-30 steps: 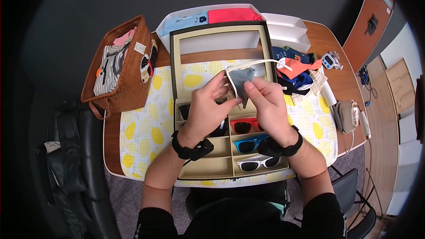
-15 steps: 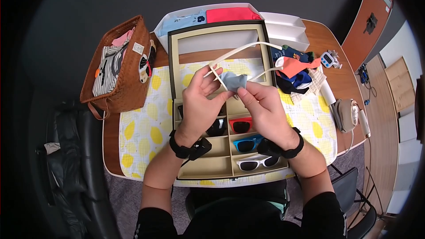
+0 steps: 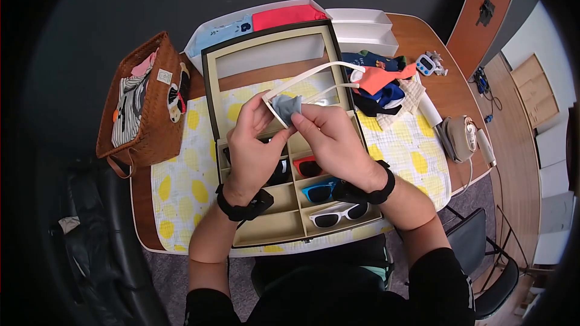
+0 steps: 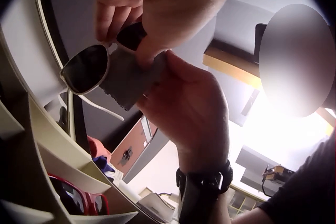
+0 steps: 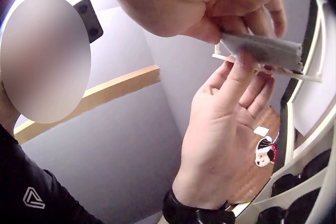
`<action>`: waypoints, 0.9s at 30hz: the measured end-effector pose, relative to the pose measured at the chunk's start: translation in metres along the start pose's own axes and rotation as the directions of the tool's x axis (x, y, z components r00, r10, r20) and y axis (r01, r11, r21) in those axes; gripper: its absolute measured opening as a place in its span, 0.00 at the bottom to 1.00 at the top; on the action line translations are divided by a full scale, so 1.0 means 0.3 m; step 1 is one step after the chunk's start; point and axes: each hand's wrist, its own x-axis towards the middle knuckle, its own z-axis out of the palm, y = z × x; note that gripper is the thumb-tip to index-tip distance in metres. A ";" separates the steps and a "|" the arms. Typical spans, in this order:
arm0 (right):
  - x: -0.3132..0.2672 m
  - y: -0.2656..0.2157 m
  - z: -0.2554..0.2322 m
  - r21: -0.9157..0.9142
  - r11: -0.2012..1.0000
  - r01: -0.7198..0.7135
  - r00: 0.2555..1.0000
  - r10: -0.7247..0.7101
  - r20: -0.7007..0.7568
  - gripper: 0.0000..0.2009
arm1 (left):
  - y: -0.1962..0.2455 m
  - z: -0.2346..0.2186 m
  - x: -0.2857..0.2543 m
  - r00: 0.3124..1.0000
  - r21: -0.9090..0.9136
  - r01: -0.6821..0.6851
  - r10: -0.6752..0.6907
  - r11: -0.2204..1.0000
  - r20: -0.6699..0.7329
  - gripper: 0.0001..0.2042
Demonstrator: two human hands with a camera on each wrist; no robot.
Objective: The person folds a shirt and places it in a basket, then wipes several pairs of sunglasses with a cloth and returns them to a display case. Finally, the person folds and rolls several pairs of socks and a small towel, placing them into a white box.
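Note:
Over the open case point(image 3: 272, 224), my left hand point(image 3: 254, 151) grips a pair of white-framed sunglasses point(image 4: 86, 70) near the bridge. Their temples stretch away toward the upper right in the head view. A grey-blue cloth point(image 3: 286, 108) is pinched in my right hand point(image 3: 334, 145) and lies against one lens. In the left wrist view the other dark lens shows uncovered. Below the hands, red sunglasses point(image 3: 309, 168), blue sunglasses point(image 3: 319, 192) and white sunglasses point(image 3: 339, 215) sit in the right-hand compartments. Black sunglasses point(image 3: 279, 172) are partly hidden by my left hand.
A brown woven basket point(image 3: 166, 99) with clothes stands at the left. Behind the case are a white box point(image 3: 193, 48) of folded clothes and a white divided tray point(image 3: 362, 31). Socks point(image 3: 386, 78), a timer point(image 3: 425, 64) and a beige appliance point(image 3: 460, 139) lie to the right.
The sunglasses turn in my left hand, so their temples now point to the upper right. The cloth bunches smaller over the lens. The head view has shifted, moving everything left.

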 end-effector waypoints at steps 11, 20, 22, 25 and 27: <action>-0.022 -0.030 0.004 0.177 0.984 0.010 1.000 -0.012 0.010 0.12 | -0.030 -0.002 -0.006 0.998 -0.026 0.052 -0.052 0.998 0.028 0.33; -0.040 -0.052 -0.003 0.143 0.989 -0.041 0.997 0.032 0.066 0.12 | -0.043 -0.005 0.005 0.992 -0.121 0.115 -0.119 0.986 -0.032 0.34; -0.028 -0.029 0.005 0.211 0.976 0.052 0.998 -0.057 0.015 0.12 | -0.042 -0.002 -0.005 0.993 -0.066 0.106 -0.108 0.992 -0.035 0.34; -0.011 -0.003 0.006 0.276 0.959 0.062 0.998 -0.068 0.013 0.12 | -0.044 -0.001 -0.001 0.994 -0.073 0.091 -0.086 0.993 0.071 0.33; -0.019 -0.027 0.000 0.228 0.973 0.026 0.999 -0.034 0.032 0.12 | -0.035 -0.002 0.014 0.992 -0.154 0.123 -0.121 0.980 0.023 0.33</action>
